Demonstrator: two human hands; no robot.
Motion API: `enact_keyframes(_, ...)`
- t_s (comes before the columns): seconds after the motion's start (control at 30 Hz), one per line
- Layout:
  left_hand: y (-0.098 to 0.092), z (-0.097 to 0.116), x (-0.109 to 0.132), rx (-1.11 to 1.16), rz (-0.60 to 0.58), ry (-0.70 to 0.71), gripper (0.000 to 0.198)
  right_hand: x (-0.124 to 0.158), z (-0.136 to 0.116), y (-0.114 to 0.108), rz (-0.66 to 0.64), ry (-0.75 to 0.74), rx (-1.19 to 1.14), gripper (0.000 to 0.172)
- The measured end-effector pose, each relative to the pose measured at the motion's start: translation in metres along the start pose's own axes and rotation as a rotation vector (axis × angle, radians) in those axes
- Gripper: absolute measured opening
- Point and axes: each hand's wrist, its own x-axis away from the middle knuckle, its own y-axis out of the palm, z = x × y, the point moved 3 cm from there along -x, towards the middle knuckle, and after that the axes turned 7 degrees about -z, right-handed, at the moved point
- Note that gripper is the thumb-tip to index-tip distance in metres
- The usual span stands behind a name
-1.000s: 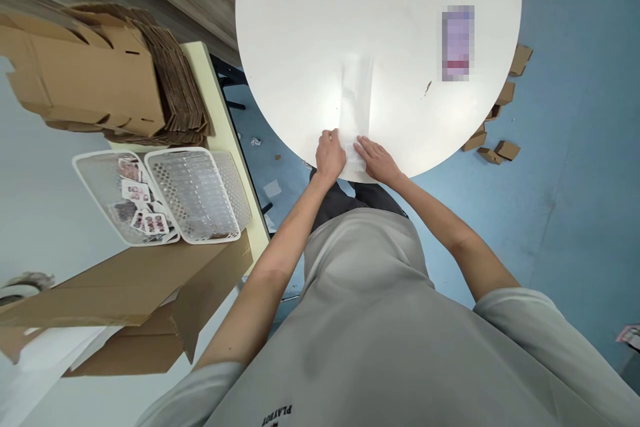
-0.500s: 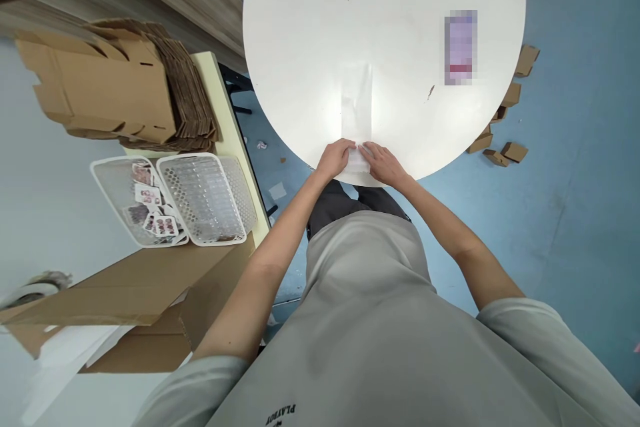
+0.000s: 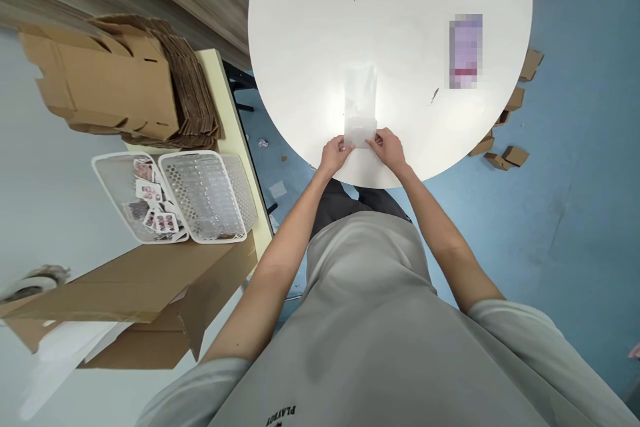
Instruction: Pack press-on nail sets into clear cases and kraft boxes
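Observation:
A thin translucent white packing sheet point(image 3: 360, 93) lies lengthwise near the front of the round white table. Its near end is doubled over into a short flap point(image 3: 361, 133). My left hand point(image 3: 335, 156) pinches the near left corner of the folded part between thumb and fingers. At the near right corner, my right hand point(image 3: 390, 149) grips the same fold, fingers curled. Whether anything lies inside the fold, I cannot tell.
A blurred purple rectangle point(image 3: 466, 52) lies at the table's right. On a side table stand flattened cardboard boxes point(image 3: 115, 87), a basket of clear plastic pieces point(image 3: 207, 197) and a basket of printed cards point(image 3: 159, 217). Below is an open carton point(image 3: 115, 280); small boxes point(image 3: 515, 155) lie on the floor.
The sheet's near end has been folded away from me, making it shorter. My hands have gone from pressing flat on that end to pinching the fold's two corners.

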Motion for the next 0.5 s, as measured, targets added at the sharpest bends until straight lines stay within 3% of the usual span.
enact_keyframes(0.07, 0.002, -0.001, -0.004, -0.029, 0.091, -0.062, 0.018, -0.003, 0.0, 0.004, 0.07, 0.055, -0.048, 0.033)
enact_keyframes(0.23, 0.003, -0.002, -0.017, -0.075, 0.192, -0.142, 0.026, -0.007, -0.008, 0.01, 0.154, 0.12, 0.038, 0.042)
enact_keyframes(0.33, 0.003, 0.0, -0.021, -0.095, 0.192, -0.165, 0.028, -0.009, -0.021, 0.011, 0.146, -0.022, 0.185, 0.045)
enact_keyframes(0.43, 0.006, 0.003, -0.021, -0.12, 0.236, -0.171, 0.015, -0.01, -0.031, 0.013, 0.03, -0.168, 0.269, 0.046)
enact_keyframes(0.5, 0.008, 0.007, -0.019, -0.134, 0.3, -0.148, 0.025, -0.011, -0.032, 0.013, -0.037, -0.199, 0.294, 0.048)
